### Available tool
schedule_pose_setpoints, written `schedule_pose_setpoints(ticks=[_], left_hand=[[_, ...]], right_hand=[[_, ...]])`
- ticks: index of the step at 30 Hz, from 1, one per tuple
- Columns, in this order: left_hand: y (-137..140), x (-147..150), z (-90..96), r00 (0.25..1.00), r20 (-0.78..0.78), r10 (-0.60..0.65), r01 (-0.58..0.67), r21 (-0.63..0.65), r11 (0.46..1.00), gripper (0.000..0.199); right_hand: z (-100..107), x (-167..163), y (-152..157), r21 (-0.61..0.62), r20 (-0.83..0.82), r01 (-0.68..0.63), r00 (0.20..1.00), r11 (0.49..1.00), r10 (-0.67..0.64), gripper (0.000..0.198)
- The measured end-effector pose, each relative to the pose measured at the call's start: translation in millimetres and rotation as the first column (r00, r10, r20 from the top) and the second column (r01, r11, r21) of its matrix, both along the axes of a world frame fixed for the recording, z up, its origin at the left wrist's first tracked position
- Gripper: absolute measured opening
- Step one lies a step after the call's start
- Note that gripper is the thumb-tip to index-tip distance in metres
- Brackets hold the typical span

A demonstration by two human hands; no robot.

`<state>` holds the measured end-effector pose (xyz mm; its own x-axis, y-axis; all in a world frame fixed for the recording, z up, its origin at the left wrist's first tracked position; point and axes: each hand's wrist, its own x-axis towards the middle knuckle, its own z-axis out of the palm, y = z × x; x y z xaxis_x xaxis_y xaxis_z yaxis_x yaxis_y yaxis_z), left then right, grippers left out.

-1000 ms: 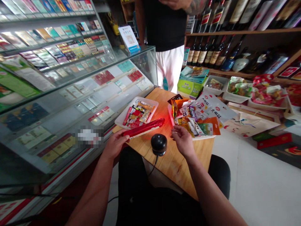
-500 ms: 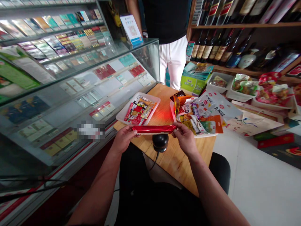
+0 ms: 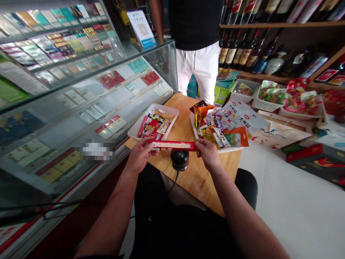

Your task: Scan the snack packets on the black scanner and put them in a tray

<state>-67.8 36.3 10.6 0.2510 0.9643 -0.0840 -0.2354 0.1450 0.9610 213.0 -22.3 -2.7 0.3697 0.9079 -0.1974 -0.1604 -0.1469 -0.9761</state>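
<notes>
A long, slim red snack packet (image 3: 174,145) is stretched level between my two hands, its pale printed strip facing me. My left hand (image 3: 140,153) pinches one end and my right hand (image 3: 208,153) pinches the other. Just below the packet, a black round-headed scanner (image 3: 179,160) with a cable stands on the wooden table (image 3: 199,183). Beyond my left hand sits a white tray (image 3: 133,130) of small snack packets. Behind my right hand, a second white tray (image 3: 229,149) is heaped with mixed snack bags.
A glass display counter (image 3: 107,90) of cigarette-like packs runs along the left, with a QR-code stand (image 3: 141,28) on top. A person in white trousers (image 3: 198,68) stands beyond the table. Bottle shelves (image 3: 269,26) and snack bins (image 3: 269,102) fill the right.
The red packet has been turned, so its pale printed strip shows instead of glossy red. The red glow on the table is gone. The view has shifted slightly.
</notes>
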Motion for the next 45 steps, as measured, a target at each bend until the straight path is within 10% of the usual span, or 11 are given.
schedule_pose_setpoints(ticks=[20, 45], left_hand=[[22, 29, -8.5, 0.999, 0.049, -0.022, 0.023, -0.013, 1.0, 0.045], [63, 95, -77.2, 0.955, -0.167, -0.244, 0.22, -0.148, 0.964, 0.049]], right_hand=[[8, 23, 13, 0.027, -0.124, 0.035, 0.992, 0.999, -0.031, 0.046], [-31, 76, -2, -0.007, 0.001, 0.295, 0.955, 0.955, -0.295, 0.049]])
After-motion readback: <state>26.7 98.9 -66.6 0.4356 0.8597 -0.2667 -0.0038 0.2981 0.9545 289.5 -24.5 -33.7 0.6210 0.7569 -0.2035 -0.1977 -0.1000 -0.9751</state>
